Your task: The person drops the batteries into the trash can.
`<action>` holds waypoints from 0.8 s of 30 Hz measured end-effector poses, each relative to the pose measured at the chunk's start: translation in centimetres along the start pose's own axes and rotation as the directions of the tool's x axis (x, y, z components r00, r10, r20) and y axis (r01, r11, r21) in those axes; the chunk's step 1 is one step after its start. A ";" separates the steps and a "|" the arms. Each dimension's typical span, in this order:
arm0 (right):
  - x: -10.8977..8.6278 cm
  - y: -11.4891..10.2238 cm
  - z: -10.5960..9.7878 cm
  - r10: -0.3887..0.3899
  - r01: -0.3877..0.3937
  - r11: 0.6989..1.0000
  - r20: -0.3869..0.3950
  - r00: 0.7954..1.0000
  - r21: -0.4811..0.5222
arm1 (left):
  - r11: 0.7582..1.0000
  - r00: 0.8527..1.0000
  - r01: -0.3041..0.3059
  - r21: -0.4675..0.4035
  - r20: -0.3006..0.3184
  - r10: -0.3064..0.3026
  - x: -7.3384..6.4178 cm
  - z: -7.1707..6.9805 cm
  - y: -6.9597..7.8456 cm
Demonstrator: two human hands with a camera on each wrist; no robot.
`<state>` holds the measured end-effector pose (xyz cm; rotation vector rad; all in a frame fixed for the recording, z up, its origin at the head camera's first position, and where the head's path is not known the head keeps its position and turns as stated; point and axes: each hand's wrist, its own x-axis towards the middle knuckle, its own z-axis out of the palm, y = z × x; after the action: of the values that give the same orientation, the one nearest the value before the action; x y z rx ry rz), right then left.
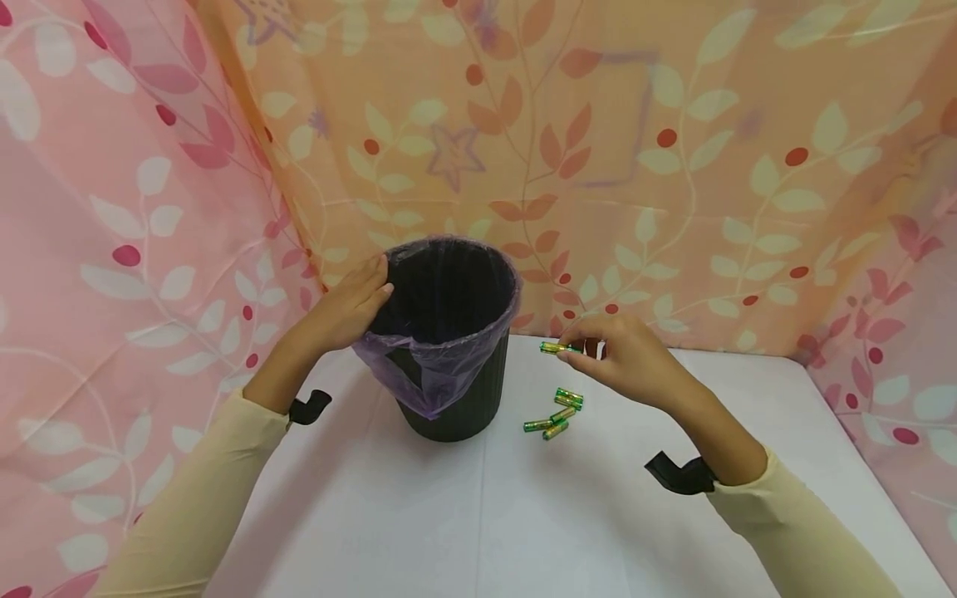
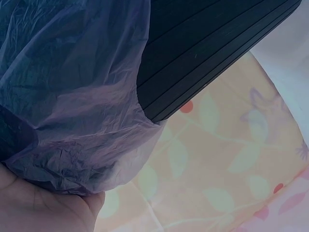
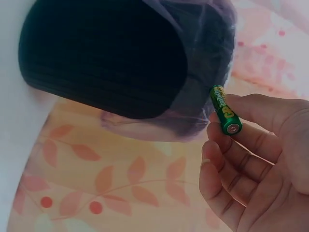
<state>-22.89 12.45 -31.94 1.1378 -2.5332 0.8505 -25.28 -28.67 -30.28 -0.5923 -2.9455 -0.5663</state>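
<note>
A black trash bin (image 1: 478,390) lined with a purple plastic bag (image 1: 463,365) stands upright on the table. My left hand (image 1: 347,306) rests at the left of its rim, fingers extended against the liner; in the left wrist view the hand (image 2: 48,208) touches the bag (image 2: 96,121) from below. To the right of the bin, my right hand (image 1: 624,353) pinches a green and gold battery (image 1: 552,348) between thumb and fingers. The right wrist view shows this battery (image 3: 225,111) with its flat end toward the camera. Several matching batteries (image 1: 556,430) lie below that hand.
White cloth covers the table (image 1: 419,515). Behind it hangs an orange curtain (image 1: 598,166) with a leaf print, close to the bin's back. Pink leaf-print cloth (image 1: 134,249) closes off the left side, and similar cloth (image 1: 905,332) the right.
</note>
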 end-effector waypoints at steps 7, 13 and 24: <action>1.9 -0.9 -0.7 -0.033 0.033 0.999 -0.005 0.999 0.016 | 1.000 1.000 0.006 0.000 0.000 -0.006 0.0 -0.4 0.0; 3.4 -1.5 -0.6 -0.029 0.030 0.998 -0.019 0.999 0.063 | 1.000 1.000 -0.001 0.013 0.005 0.001 -0.3 -0.2 0.2; 6.0 -1.7 -0.5 -0.028 0.028 0.995 -0.009 1.000 0.098 | 0.999 1.000 -0.001 0.040 0.023 0.000 0.0 -0.2 0.4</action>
<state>-25.65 8.20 -28.25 1.1936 -2.4876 0.9794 -25.10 -28.39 -29.98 -0.5997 -2.9706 -0.5031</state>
